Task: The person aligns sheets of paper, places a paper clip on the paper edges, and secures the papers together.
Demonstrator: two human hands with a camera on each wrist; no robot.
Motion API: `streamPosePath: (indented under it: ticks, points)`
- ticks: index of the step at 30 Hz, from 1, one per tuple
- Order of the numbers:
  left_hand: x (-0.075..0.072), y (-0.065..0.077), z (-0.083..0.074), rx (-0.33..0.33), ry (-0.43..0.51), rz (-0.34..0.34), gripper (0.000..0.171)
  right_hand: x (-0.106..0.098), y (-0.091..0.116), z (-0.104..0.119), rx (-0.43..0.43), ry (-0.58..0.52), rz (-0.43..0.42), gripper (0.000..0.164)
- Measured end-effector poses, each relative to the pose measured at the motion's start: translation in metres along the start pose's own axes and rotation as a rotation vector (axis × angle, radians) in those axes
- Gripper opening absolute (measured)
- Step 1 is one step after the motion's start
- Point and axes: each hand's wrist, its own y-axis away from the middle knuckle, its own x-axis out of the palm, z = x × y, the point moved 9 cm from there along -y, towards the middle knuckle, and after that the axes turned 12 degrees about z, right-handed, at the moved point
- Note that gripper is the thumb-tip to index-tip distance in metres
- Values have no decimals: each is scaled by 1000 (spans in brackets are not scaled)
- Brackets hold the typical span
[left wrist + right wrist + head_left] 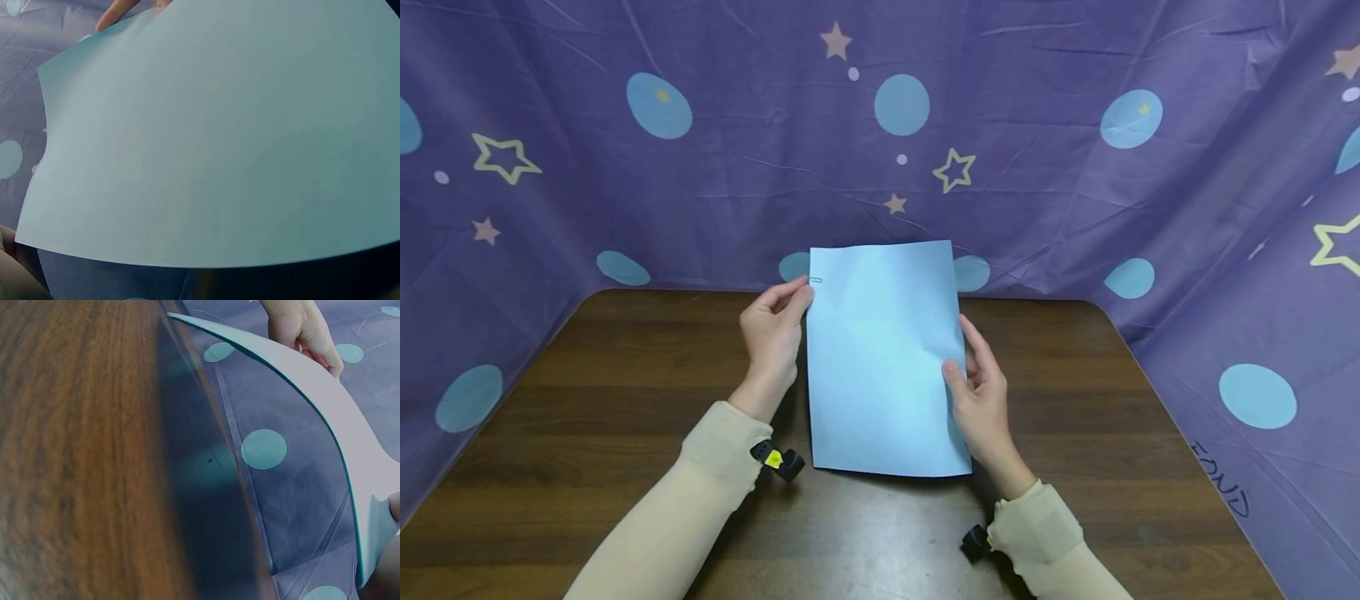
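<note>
A pale blue sheet of paper [883, 358] is held up over the table, its lower edge toward the person. My left hand [773, 329] pinches its left edge near the upper corner, thumb and fingers together. Right by those fingertips, a small paper clip [816, 280] sits on that edge. On the other side my right hand [983, 404] grips the right edge around mid-height, thumb in front and other fingers behind. The left wrist view is mostly filled by the paper [206, 137]. From the right wrist, the paper [325, 394] looks curved.
Beneath the paper lies a dark brown wooden table [640, 392] with rounded far corners. A purple curtain [760, 125] with stars and blue dots surrounds its back and sides. Each wrist wears a small black camera over a cream sleeve [662, 508].
</note>
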Motion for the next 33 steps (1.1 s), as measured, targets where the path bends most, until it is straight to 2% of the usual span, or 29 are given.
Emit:
streamPosePath:
  ticks: [33]
  points:
    - [2, 1, 2, -32, 16, 6, 22, -1, -1, 0, -24, -12, 0, 69]
